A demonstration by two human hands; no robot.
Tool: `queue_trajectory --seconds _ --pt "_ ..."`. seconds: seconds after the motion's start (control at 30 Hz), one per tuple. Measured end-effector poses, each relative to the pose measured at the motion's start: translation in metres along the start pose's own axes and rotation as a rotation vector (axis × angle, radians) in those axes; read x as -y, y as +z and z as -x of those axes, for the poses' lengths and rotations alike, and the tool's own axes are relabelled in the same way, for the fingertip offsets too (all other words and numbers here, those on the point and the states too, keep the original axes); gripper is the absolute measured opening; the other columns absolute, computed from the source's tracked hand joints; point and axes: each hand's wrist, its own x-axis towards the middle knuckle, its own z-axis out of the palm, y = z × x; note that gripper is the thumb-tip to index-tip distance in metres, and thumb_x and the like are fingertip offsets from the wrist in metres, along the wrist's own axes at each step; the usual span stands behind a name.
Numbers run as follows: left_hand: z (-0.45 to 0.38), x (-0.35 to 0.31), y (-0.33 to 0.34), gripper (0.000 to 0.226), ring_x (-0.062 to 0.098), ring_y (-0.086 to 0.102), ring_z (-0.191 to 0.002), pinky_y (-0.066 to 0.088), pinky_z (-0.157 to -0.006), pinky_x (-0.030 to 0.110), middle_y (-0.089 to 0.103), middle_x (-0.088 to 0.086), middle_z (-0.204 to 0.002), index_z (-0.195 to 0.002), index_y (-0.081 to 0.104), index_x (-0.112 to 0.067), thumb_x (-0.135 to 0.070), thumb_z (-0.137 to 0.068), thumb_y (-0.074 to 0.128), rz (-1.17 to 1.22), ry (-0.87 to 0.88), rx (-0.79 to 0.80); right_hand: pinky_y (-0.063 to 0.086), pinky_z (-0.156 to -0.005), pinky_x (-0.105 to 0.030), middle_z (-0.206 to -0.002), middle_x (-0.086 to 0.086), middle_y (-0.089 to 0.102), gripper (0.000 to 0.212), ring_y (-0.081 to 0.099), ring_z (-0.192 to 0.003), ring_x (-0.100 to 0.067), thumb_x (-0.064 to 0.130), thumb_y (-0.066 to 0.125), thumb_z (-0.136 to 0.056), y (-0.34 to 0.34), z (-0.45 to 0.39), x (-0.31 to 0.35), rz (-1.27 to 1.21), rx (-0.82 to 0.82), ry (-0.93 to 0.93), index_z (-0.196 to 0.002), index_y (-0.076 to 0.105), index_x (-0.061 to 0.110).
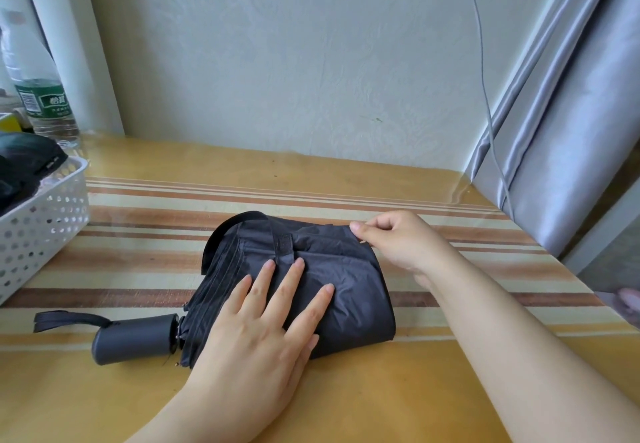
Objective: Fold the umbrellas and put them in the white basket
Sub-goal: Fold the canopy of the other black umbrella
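left hand [263,331]: flat, fingers straight, pressing the umbrella [332,290] canopy | umbrella: mid-table [398,390], handle [135,338] toward left edge, strap [284,245] lying on the cloth | right hand [398,241]: fingers curled, pinching the canopy's far right edge | basket [45,220]: left edge, dark folded cloth inside | bottle [38,89]: far left corner

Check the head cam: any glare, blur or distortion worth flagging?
Head view: wide-angle bending bows the curtain and wall edges; soft glare on the glossy table along the wall; daylight is even, shadows faint; black umbrella fabric loses fold detail; a blurred patch sits at the right edge; both hands are sharp.
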Motion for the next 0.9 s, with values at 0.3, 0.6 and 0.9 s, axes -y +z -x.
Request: queue_trajectory --seconds 0.3,0.6,0.9 --pt "-0.002 0.002 0.003 0.053 0.047 0.056 -0.116 0.048 -0.09 0.056 0.055 0.02 -0.134 -0.134 0.056 -0.024 -0.04 -0.1 0.018 -0.005 -0.017 0.025 0.039 -0.061 -0.015 -0.078 0.008 0.06 0.014 0.058 -0.077 -0.011 0.021 0.067 -0.09 0.018 -0.012 0.0 -0.304 -0.235 -0.06 -0.078 0.061 0.018" --pt "-0.008 0.008 -0.007 0.049 0.041 0.065 -0.104 0.056 -0.081 0.048 0.065 0.015 -0.123 -0.128 0.062 -0.021 -0.039 -0.092 0.035 0.081 -0.063 0.067 0.051 -0.091 -0.027 -0.116 0.014 0.062 0.038 0.052 -0.111 -0.003 0.048 0.054 -0.083 0.019 0.073 -0.038 0.61 0.021 -0.858 -0.114 0.063 0.027" --pt "0.002 0.071 -0.058 0.037 0.023 0.057 -0.093 0.042 -0.073 0.032 0.06 -0.001 -0.098 -0.094 0.051 -0.021 -0.046 -0.1 0.026 0.193 -0.507 0.205 0.032 -0.112 -0.032 -0.154 0.002 0.034 0.057 0.038 -0.14 -0.02 0.055 0.033 -0.097 0.036 0.076 -0.015 0.845 0.129 -0.636 -0.15 0.02 0.04"
